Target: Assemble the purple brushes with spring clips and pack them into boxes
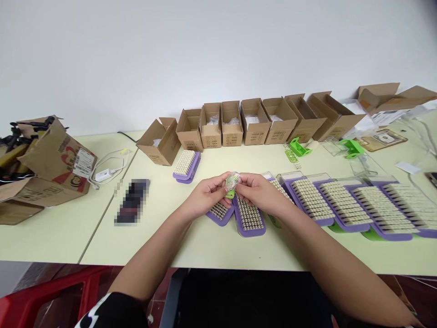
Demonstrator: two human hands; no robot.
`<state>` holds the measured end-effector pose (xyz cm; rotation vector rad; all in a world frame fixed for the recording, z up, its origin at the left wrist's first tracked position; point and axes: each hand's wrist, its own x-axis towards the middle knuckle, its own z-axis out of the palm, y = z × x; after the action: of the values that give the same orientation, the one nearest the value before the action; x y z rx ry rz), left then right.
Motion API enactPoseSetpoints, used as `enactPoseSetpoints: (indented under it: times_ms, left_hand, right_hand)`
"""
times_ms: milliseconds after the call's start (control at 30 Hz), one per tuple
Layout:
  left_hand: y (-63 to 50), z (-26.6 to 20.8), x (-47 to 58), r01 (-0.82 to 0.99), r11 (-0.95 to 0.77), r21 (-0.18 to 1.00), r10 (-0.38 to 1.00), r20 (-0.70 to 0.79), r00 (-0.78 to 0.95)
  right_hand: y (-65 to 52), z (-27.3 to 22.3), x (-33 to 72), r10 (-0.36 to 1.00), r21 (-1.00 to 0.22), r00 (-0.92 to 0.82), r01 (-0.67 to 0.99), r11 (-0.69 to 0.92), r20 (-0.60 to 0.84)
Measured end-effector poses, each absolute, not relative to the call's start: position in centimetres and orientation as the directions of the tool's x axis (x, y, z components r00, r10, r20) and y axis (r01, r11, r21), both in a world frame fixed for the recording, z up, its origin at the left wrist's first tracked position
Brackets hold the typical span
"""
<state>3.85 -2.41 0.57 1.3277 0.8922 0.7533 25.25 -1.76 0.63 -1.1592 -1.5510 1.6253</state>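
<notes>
Near the middle of the table my left hand (208, 193) and my right hand (254, 187) meet, both with closed fingers. Between them they hold a small green plastic card with metal rings (232, 183); the fingers cover part of it. Under the hands lie two purple trays (251, 218) packed with rows of short metal-tipped pegs. A similar green card with wire rings (292, 156) rests farther back on the right. Behind my right forearm, purple trays of pale pegs (312, 198) stand in a row.
Several open cardboard boxes (232, 136) line the wall, some with clear bags inside. Another purple tray (186, 164) stands left of centre. Green plastic holders (300, 147) and clear covers lie at the right. A large carton (54, 164) and white cable (105, 174) occupy the left.
</notes>
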Motion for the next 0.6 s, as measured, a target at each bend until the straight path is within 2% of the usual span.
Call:
enactPoseSetpoints:
  times_ms: [600]
  left_hand:
    - [-2.43, 0.96, 3.64, -0.034, 0.146, 0.989, 0.877, -0.114, 0.467]
  right_hand:
    - [-1.78, 1.08, 25.58, 0.884, -0.987, -0.451, 0.146, -0.066, -0.125]
